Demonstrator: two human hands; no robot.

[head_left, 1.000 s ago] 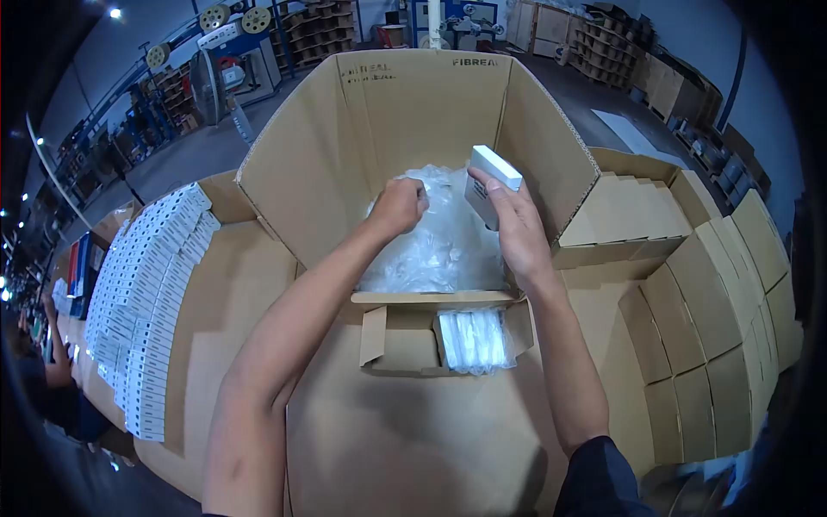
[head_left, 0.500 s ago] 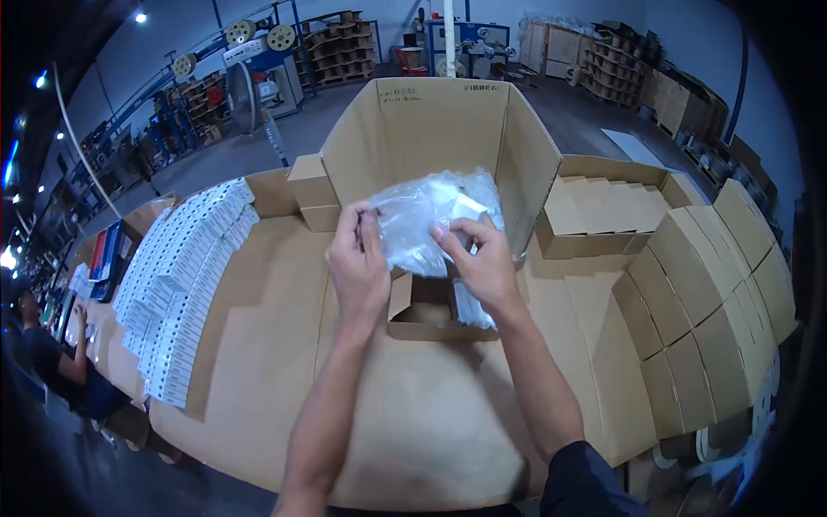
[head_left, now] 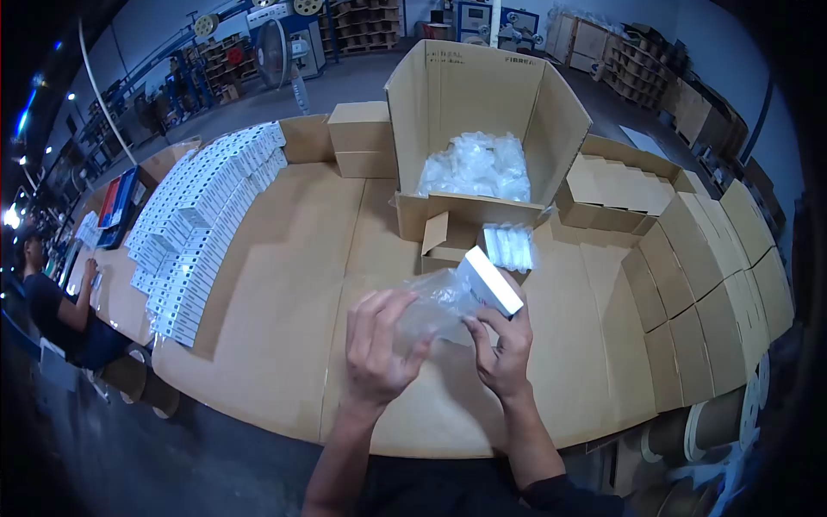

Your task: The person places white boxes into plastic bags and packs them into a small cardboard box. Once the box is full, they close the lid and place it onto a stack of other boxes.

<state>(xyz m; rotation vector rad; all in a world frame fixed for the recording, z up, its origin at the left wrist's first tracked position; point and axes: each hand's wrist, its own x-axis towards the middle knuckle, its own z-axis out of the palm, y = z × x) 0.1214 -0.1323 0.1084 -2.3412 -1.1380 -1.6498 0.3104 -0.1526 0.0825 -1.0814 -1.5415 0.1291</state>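
Observation:
My right hand (head_left: 502, 351) grips a small white box (head_left: 493, 283), tilted, together with the edge of a clear plastic bag (head_left: 438, 297). The box overlaps the bag's right side. On the left of the bag, my left hand (head_left: 377, 349) has its fingers curled around the film, thumb apart below. Beyond my hands stand a small open cardboard box (head_left: 446, 250) and a bundle of clear plastic packets (head_left: 509, 247). A large open carton (head_left: 457, 209) behind them holds crumpled clear plastic bags (head_left: 478, 168).
Stacked white boxes (head_left: 215, 207) line the left of the cardboard-covered table (head_left: 276, 302). Brown cartons (head_left: 706, 302) are stacked at the right, with a tray of more cartons (head_left: 616, 185) behind. A person (head_left: 60, 297) sits at the far left.
Both hands have come down and nearer to me, away from the large carton, with the bag. The white box now shows clearly in my right hand. The view has shifted.

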